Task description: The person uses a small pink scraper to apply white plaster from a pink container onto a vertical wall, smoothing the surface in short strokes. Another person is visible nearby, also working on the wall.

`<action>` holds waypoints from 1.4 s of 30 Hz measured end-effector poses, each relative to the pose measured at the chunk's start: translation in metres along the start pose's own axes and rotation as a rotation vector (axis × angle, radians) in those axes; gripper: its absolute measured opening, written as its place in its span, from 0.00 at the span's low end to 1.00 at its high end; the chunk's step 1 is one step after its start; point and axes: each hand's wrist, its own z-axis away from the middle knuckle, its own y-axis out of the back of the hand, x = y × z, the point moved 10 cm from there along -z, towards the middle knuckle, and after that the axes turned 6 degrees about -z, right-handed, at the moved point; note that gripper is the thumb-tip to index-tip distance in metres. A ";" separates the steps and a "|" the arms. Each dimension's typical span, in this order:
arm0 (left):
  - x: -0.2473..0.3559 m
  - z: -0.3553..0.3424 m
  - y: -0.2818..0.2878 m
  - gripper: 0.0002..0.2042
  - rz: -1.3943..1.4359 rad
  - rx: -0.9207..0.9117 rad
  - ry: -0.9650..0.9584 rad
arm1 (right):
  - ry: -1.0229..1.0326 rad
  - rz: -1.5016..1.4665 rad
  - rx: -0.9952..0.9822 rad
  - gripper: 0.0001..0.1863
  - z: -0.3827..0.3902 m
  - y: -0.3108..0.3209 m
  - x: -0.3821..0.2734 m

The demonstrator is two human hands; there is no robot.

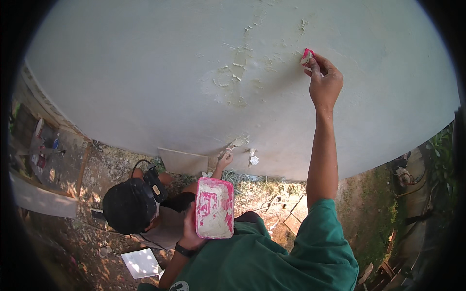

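Note:
My right hand [326, 82] is raised to the pale wall [160, 72], its fingers pinching a small pink scraper [308, 51] that carries whitish putty. The scraper is at or very near the wall; contact cannot be made out. Rough patches and streaks of putty [237, 70] mark the wall to the left of it. Lower down, my left hand [191, 232] grips the left side of a pink rectangular tray [230, 194]. Putty is smeared over the inside of the tray.
A person in a black cap [121, 206] crouches at my lower left, one hand [226, 158] working at the wall's lower part. Close to that hand a white tap [253, 158] juts out. A white panel [141, 263] lies on the ground; plants [441, 145] grow at right.

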 end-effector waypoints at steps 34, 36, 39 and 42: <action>0.033 0.000 -0.064 0.32 0.238 -0.189 -0.313 | 0.601 0.033 -0.749 0.26 0.290 -0.029 -0.096; 0.039 0.006 -0.079 0.31 0.192 -0.336 -0.340 | 0.694 0.053 -0.785 0.27 0.295 -0.032 -0.094; 0.037 0.007 -0.083 0.31 0.192 -0.357 -0.320 | 0.716 0.014 -0.834 0.26 0.295 -0.028 -0.085; 0.033 0.003 -0.081 0.32 0.245 -0.334 -0.272 | 0.646 -0.057 -0.875 0.28 0.296 -0.021 -0.071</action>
